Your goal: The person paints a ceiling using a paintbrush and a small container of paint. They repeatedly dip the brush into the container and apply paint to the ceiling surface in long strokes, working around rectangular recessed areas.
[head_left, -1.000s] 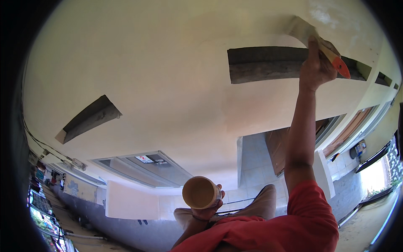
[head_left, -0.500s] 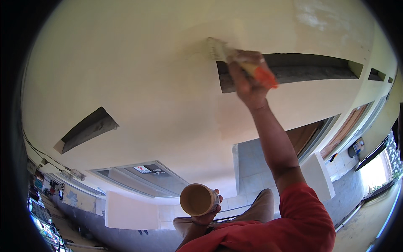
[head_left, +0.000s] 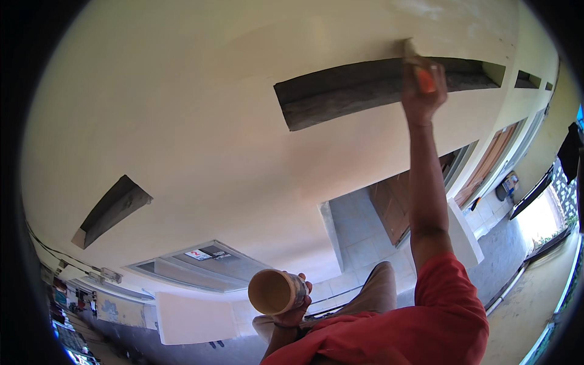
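My right arm stretches far up and forward to the cream wall (head_left: 201, 128). In my right hand (head_left: 424, 91) is a paintbrush (head_left: 426, 79) with an orange part on its handle; its pale bristles meet the wall just above the long dark recess (head_left: 340, 94). The hand and brush are slightly blurred. Low and near my body, my left hand (head_left: 297, 307) is wrapped round a round tub (head_left: 272, 293), tilted so that its mouth shows. A tan inside is visible, but how much paint it holds I cannot tell.
A smaller recess (head_left: 115, 210) lies at the left of the wall. Below are a framed window (head_left: 201, 267), a doorway with a brown door (head_left: 390, 204) and a tiled floor (head_left: 362, 246). Cables (head_left: 61, 252) run along the far left. A low white partition (head_left: 194, 317) stands at lower left.
My right hand has swept the paintbrush rightward along the upper edge of the long recess, from its left end towards its right part. The tub stays in my left hand. The view has shifted slightly.
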`<state>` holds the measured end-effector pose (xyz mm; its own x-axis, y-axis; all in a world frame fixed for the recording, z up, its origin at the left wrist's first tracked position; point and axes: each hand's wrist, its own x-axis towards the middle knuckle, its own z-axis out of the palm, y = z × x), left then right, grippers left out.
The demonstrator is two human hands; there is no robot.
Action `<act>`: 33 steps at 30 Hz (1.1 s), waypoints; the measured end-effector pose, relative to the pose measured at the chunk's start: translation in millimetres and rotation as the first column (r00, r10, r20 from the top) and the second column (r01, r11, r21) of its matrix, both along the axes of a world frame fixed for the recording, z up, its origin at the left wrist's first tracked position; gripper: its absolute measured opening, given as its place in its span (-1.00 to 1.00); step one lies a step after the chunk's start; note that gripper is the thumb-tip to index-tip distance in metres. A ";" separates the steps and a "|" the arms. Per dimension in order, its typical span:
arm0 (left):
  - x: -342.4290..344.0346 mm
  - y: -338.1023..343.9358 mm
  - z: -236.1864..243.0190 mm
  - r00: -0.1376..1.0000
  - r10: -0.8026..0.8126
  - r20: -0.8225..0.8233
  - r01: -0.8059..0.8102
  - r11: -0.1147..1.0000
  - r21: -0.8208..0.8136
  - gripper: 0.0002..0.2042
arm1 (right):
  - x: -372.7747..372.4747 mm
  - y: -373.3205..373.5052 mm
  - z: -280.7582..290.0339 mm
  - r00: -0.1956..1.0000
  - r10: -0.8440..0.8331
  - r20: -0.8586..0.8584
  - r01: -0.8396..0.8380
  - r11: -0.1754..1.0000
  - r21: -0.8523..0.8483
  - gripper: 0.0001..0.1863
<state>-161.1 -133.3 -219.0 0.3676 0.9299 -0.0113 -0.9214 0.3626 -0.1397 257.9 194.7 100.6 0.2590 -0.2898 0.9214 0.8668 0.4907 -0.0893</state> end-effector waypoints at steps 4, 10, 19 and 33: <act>2.7 6.3 7.1 0.999 -0.027 -0.033 0.027 1.000 0.000 -0.40 | -87.3 -43.0 -2.8 0.911 0.291 0.290 -0.266 0.956 -0.124 -0.69; 6.8 8.5 11.7 0.998 -0.034 -0.061 0.033 0.999 -0.027 -0.42 | 15.0 -15.8 7.4 0.471 0.839 -0.273 -0.852 0.513 0.106 -0.79; 14.5 5.8 11.2 0.993 -0.037 -0.108 0.035 0.999 -0.020 -0.45 | 235.7 24.6 -1.1 0.787 0.306 -0.535 -0.314 0.946 0.078 -0.79; 35.8 20.1 25.4 0.982 -0.132 -0.136 0.140 0.989 0.049 -0.46 | 101.5 -21.0 -14.9 0.969 0.203 0.141 -0.204 0.979 -0.006 -0.75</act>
